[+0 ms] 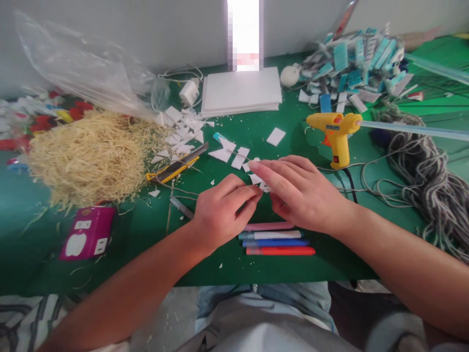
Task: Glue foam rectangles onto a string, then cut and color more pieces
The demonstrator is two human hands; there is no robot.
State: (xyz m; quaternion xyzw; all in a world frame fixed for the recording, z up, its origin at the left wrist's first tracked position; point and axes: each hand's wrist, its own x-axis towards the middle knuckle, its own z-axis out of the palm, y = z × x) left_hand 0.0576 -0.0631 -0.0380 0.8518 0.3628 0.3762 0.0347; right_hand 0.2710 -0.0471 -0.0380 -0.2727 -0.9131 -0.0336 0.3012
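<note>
My left hand (225,210) is closed in a pinch, thumb and index finger together beside small white foam bits (256,179). What lies between those fingertips is too small to make out. My right hand (302,193) is just to the right, its fingers stretched out over the same bits and its thumb tucked beneath. Beyond the hands are a white foam piece (240,158), a larger cut piece (223,151) and a separate white rectangle (275,137). Several markers, among them a red marker (280,251) and a blue marker (274,242), lie in a row below the hands.
A yellow utility knife (178,164) lies left, near a straw heap (88,159) and a purple box (88,233). White sheets (242,91) are stacked behind. To the right are a yellow glue gun (337,137), grey yarn (421,166) and piled blue-and-white scraps (340,56).
</note>
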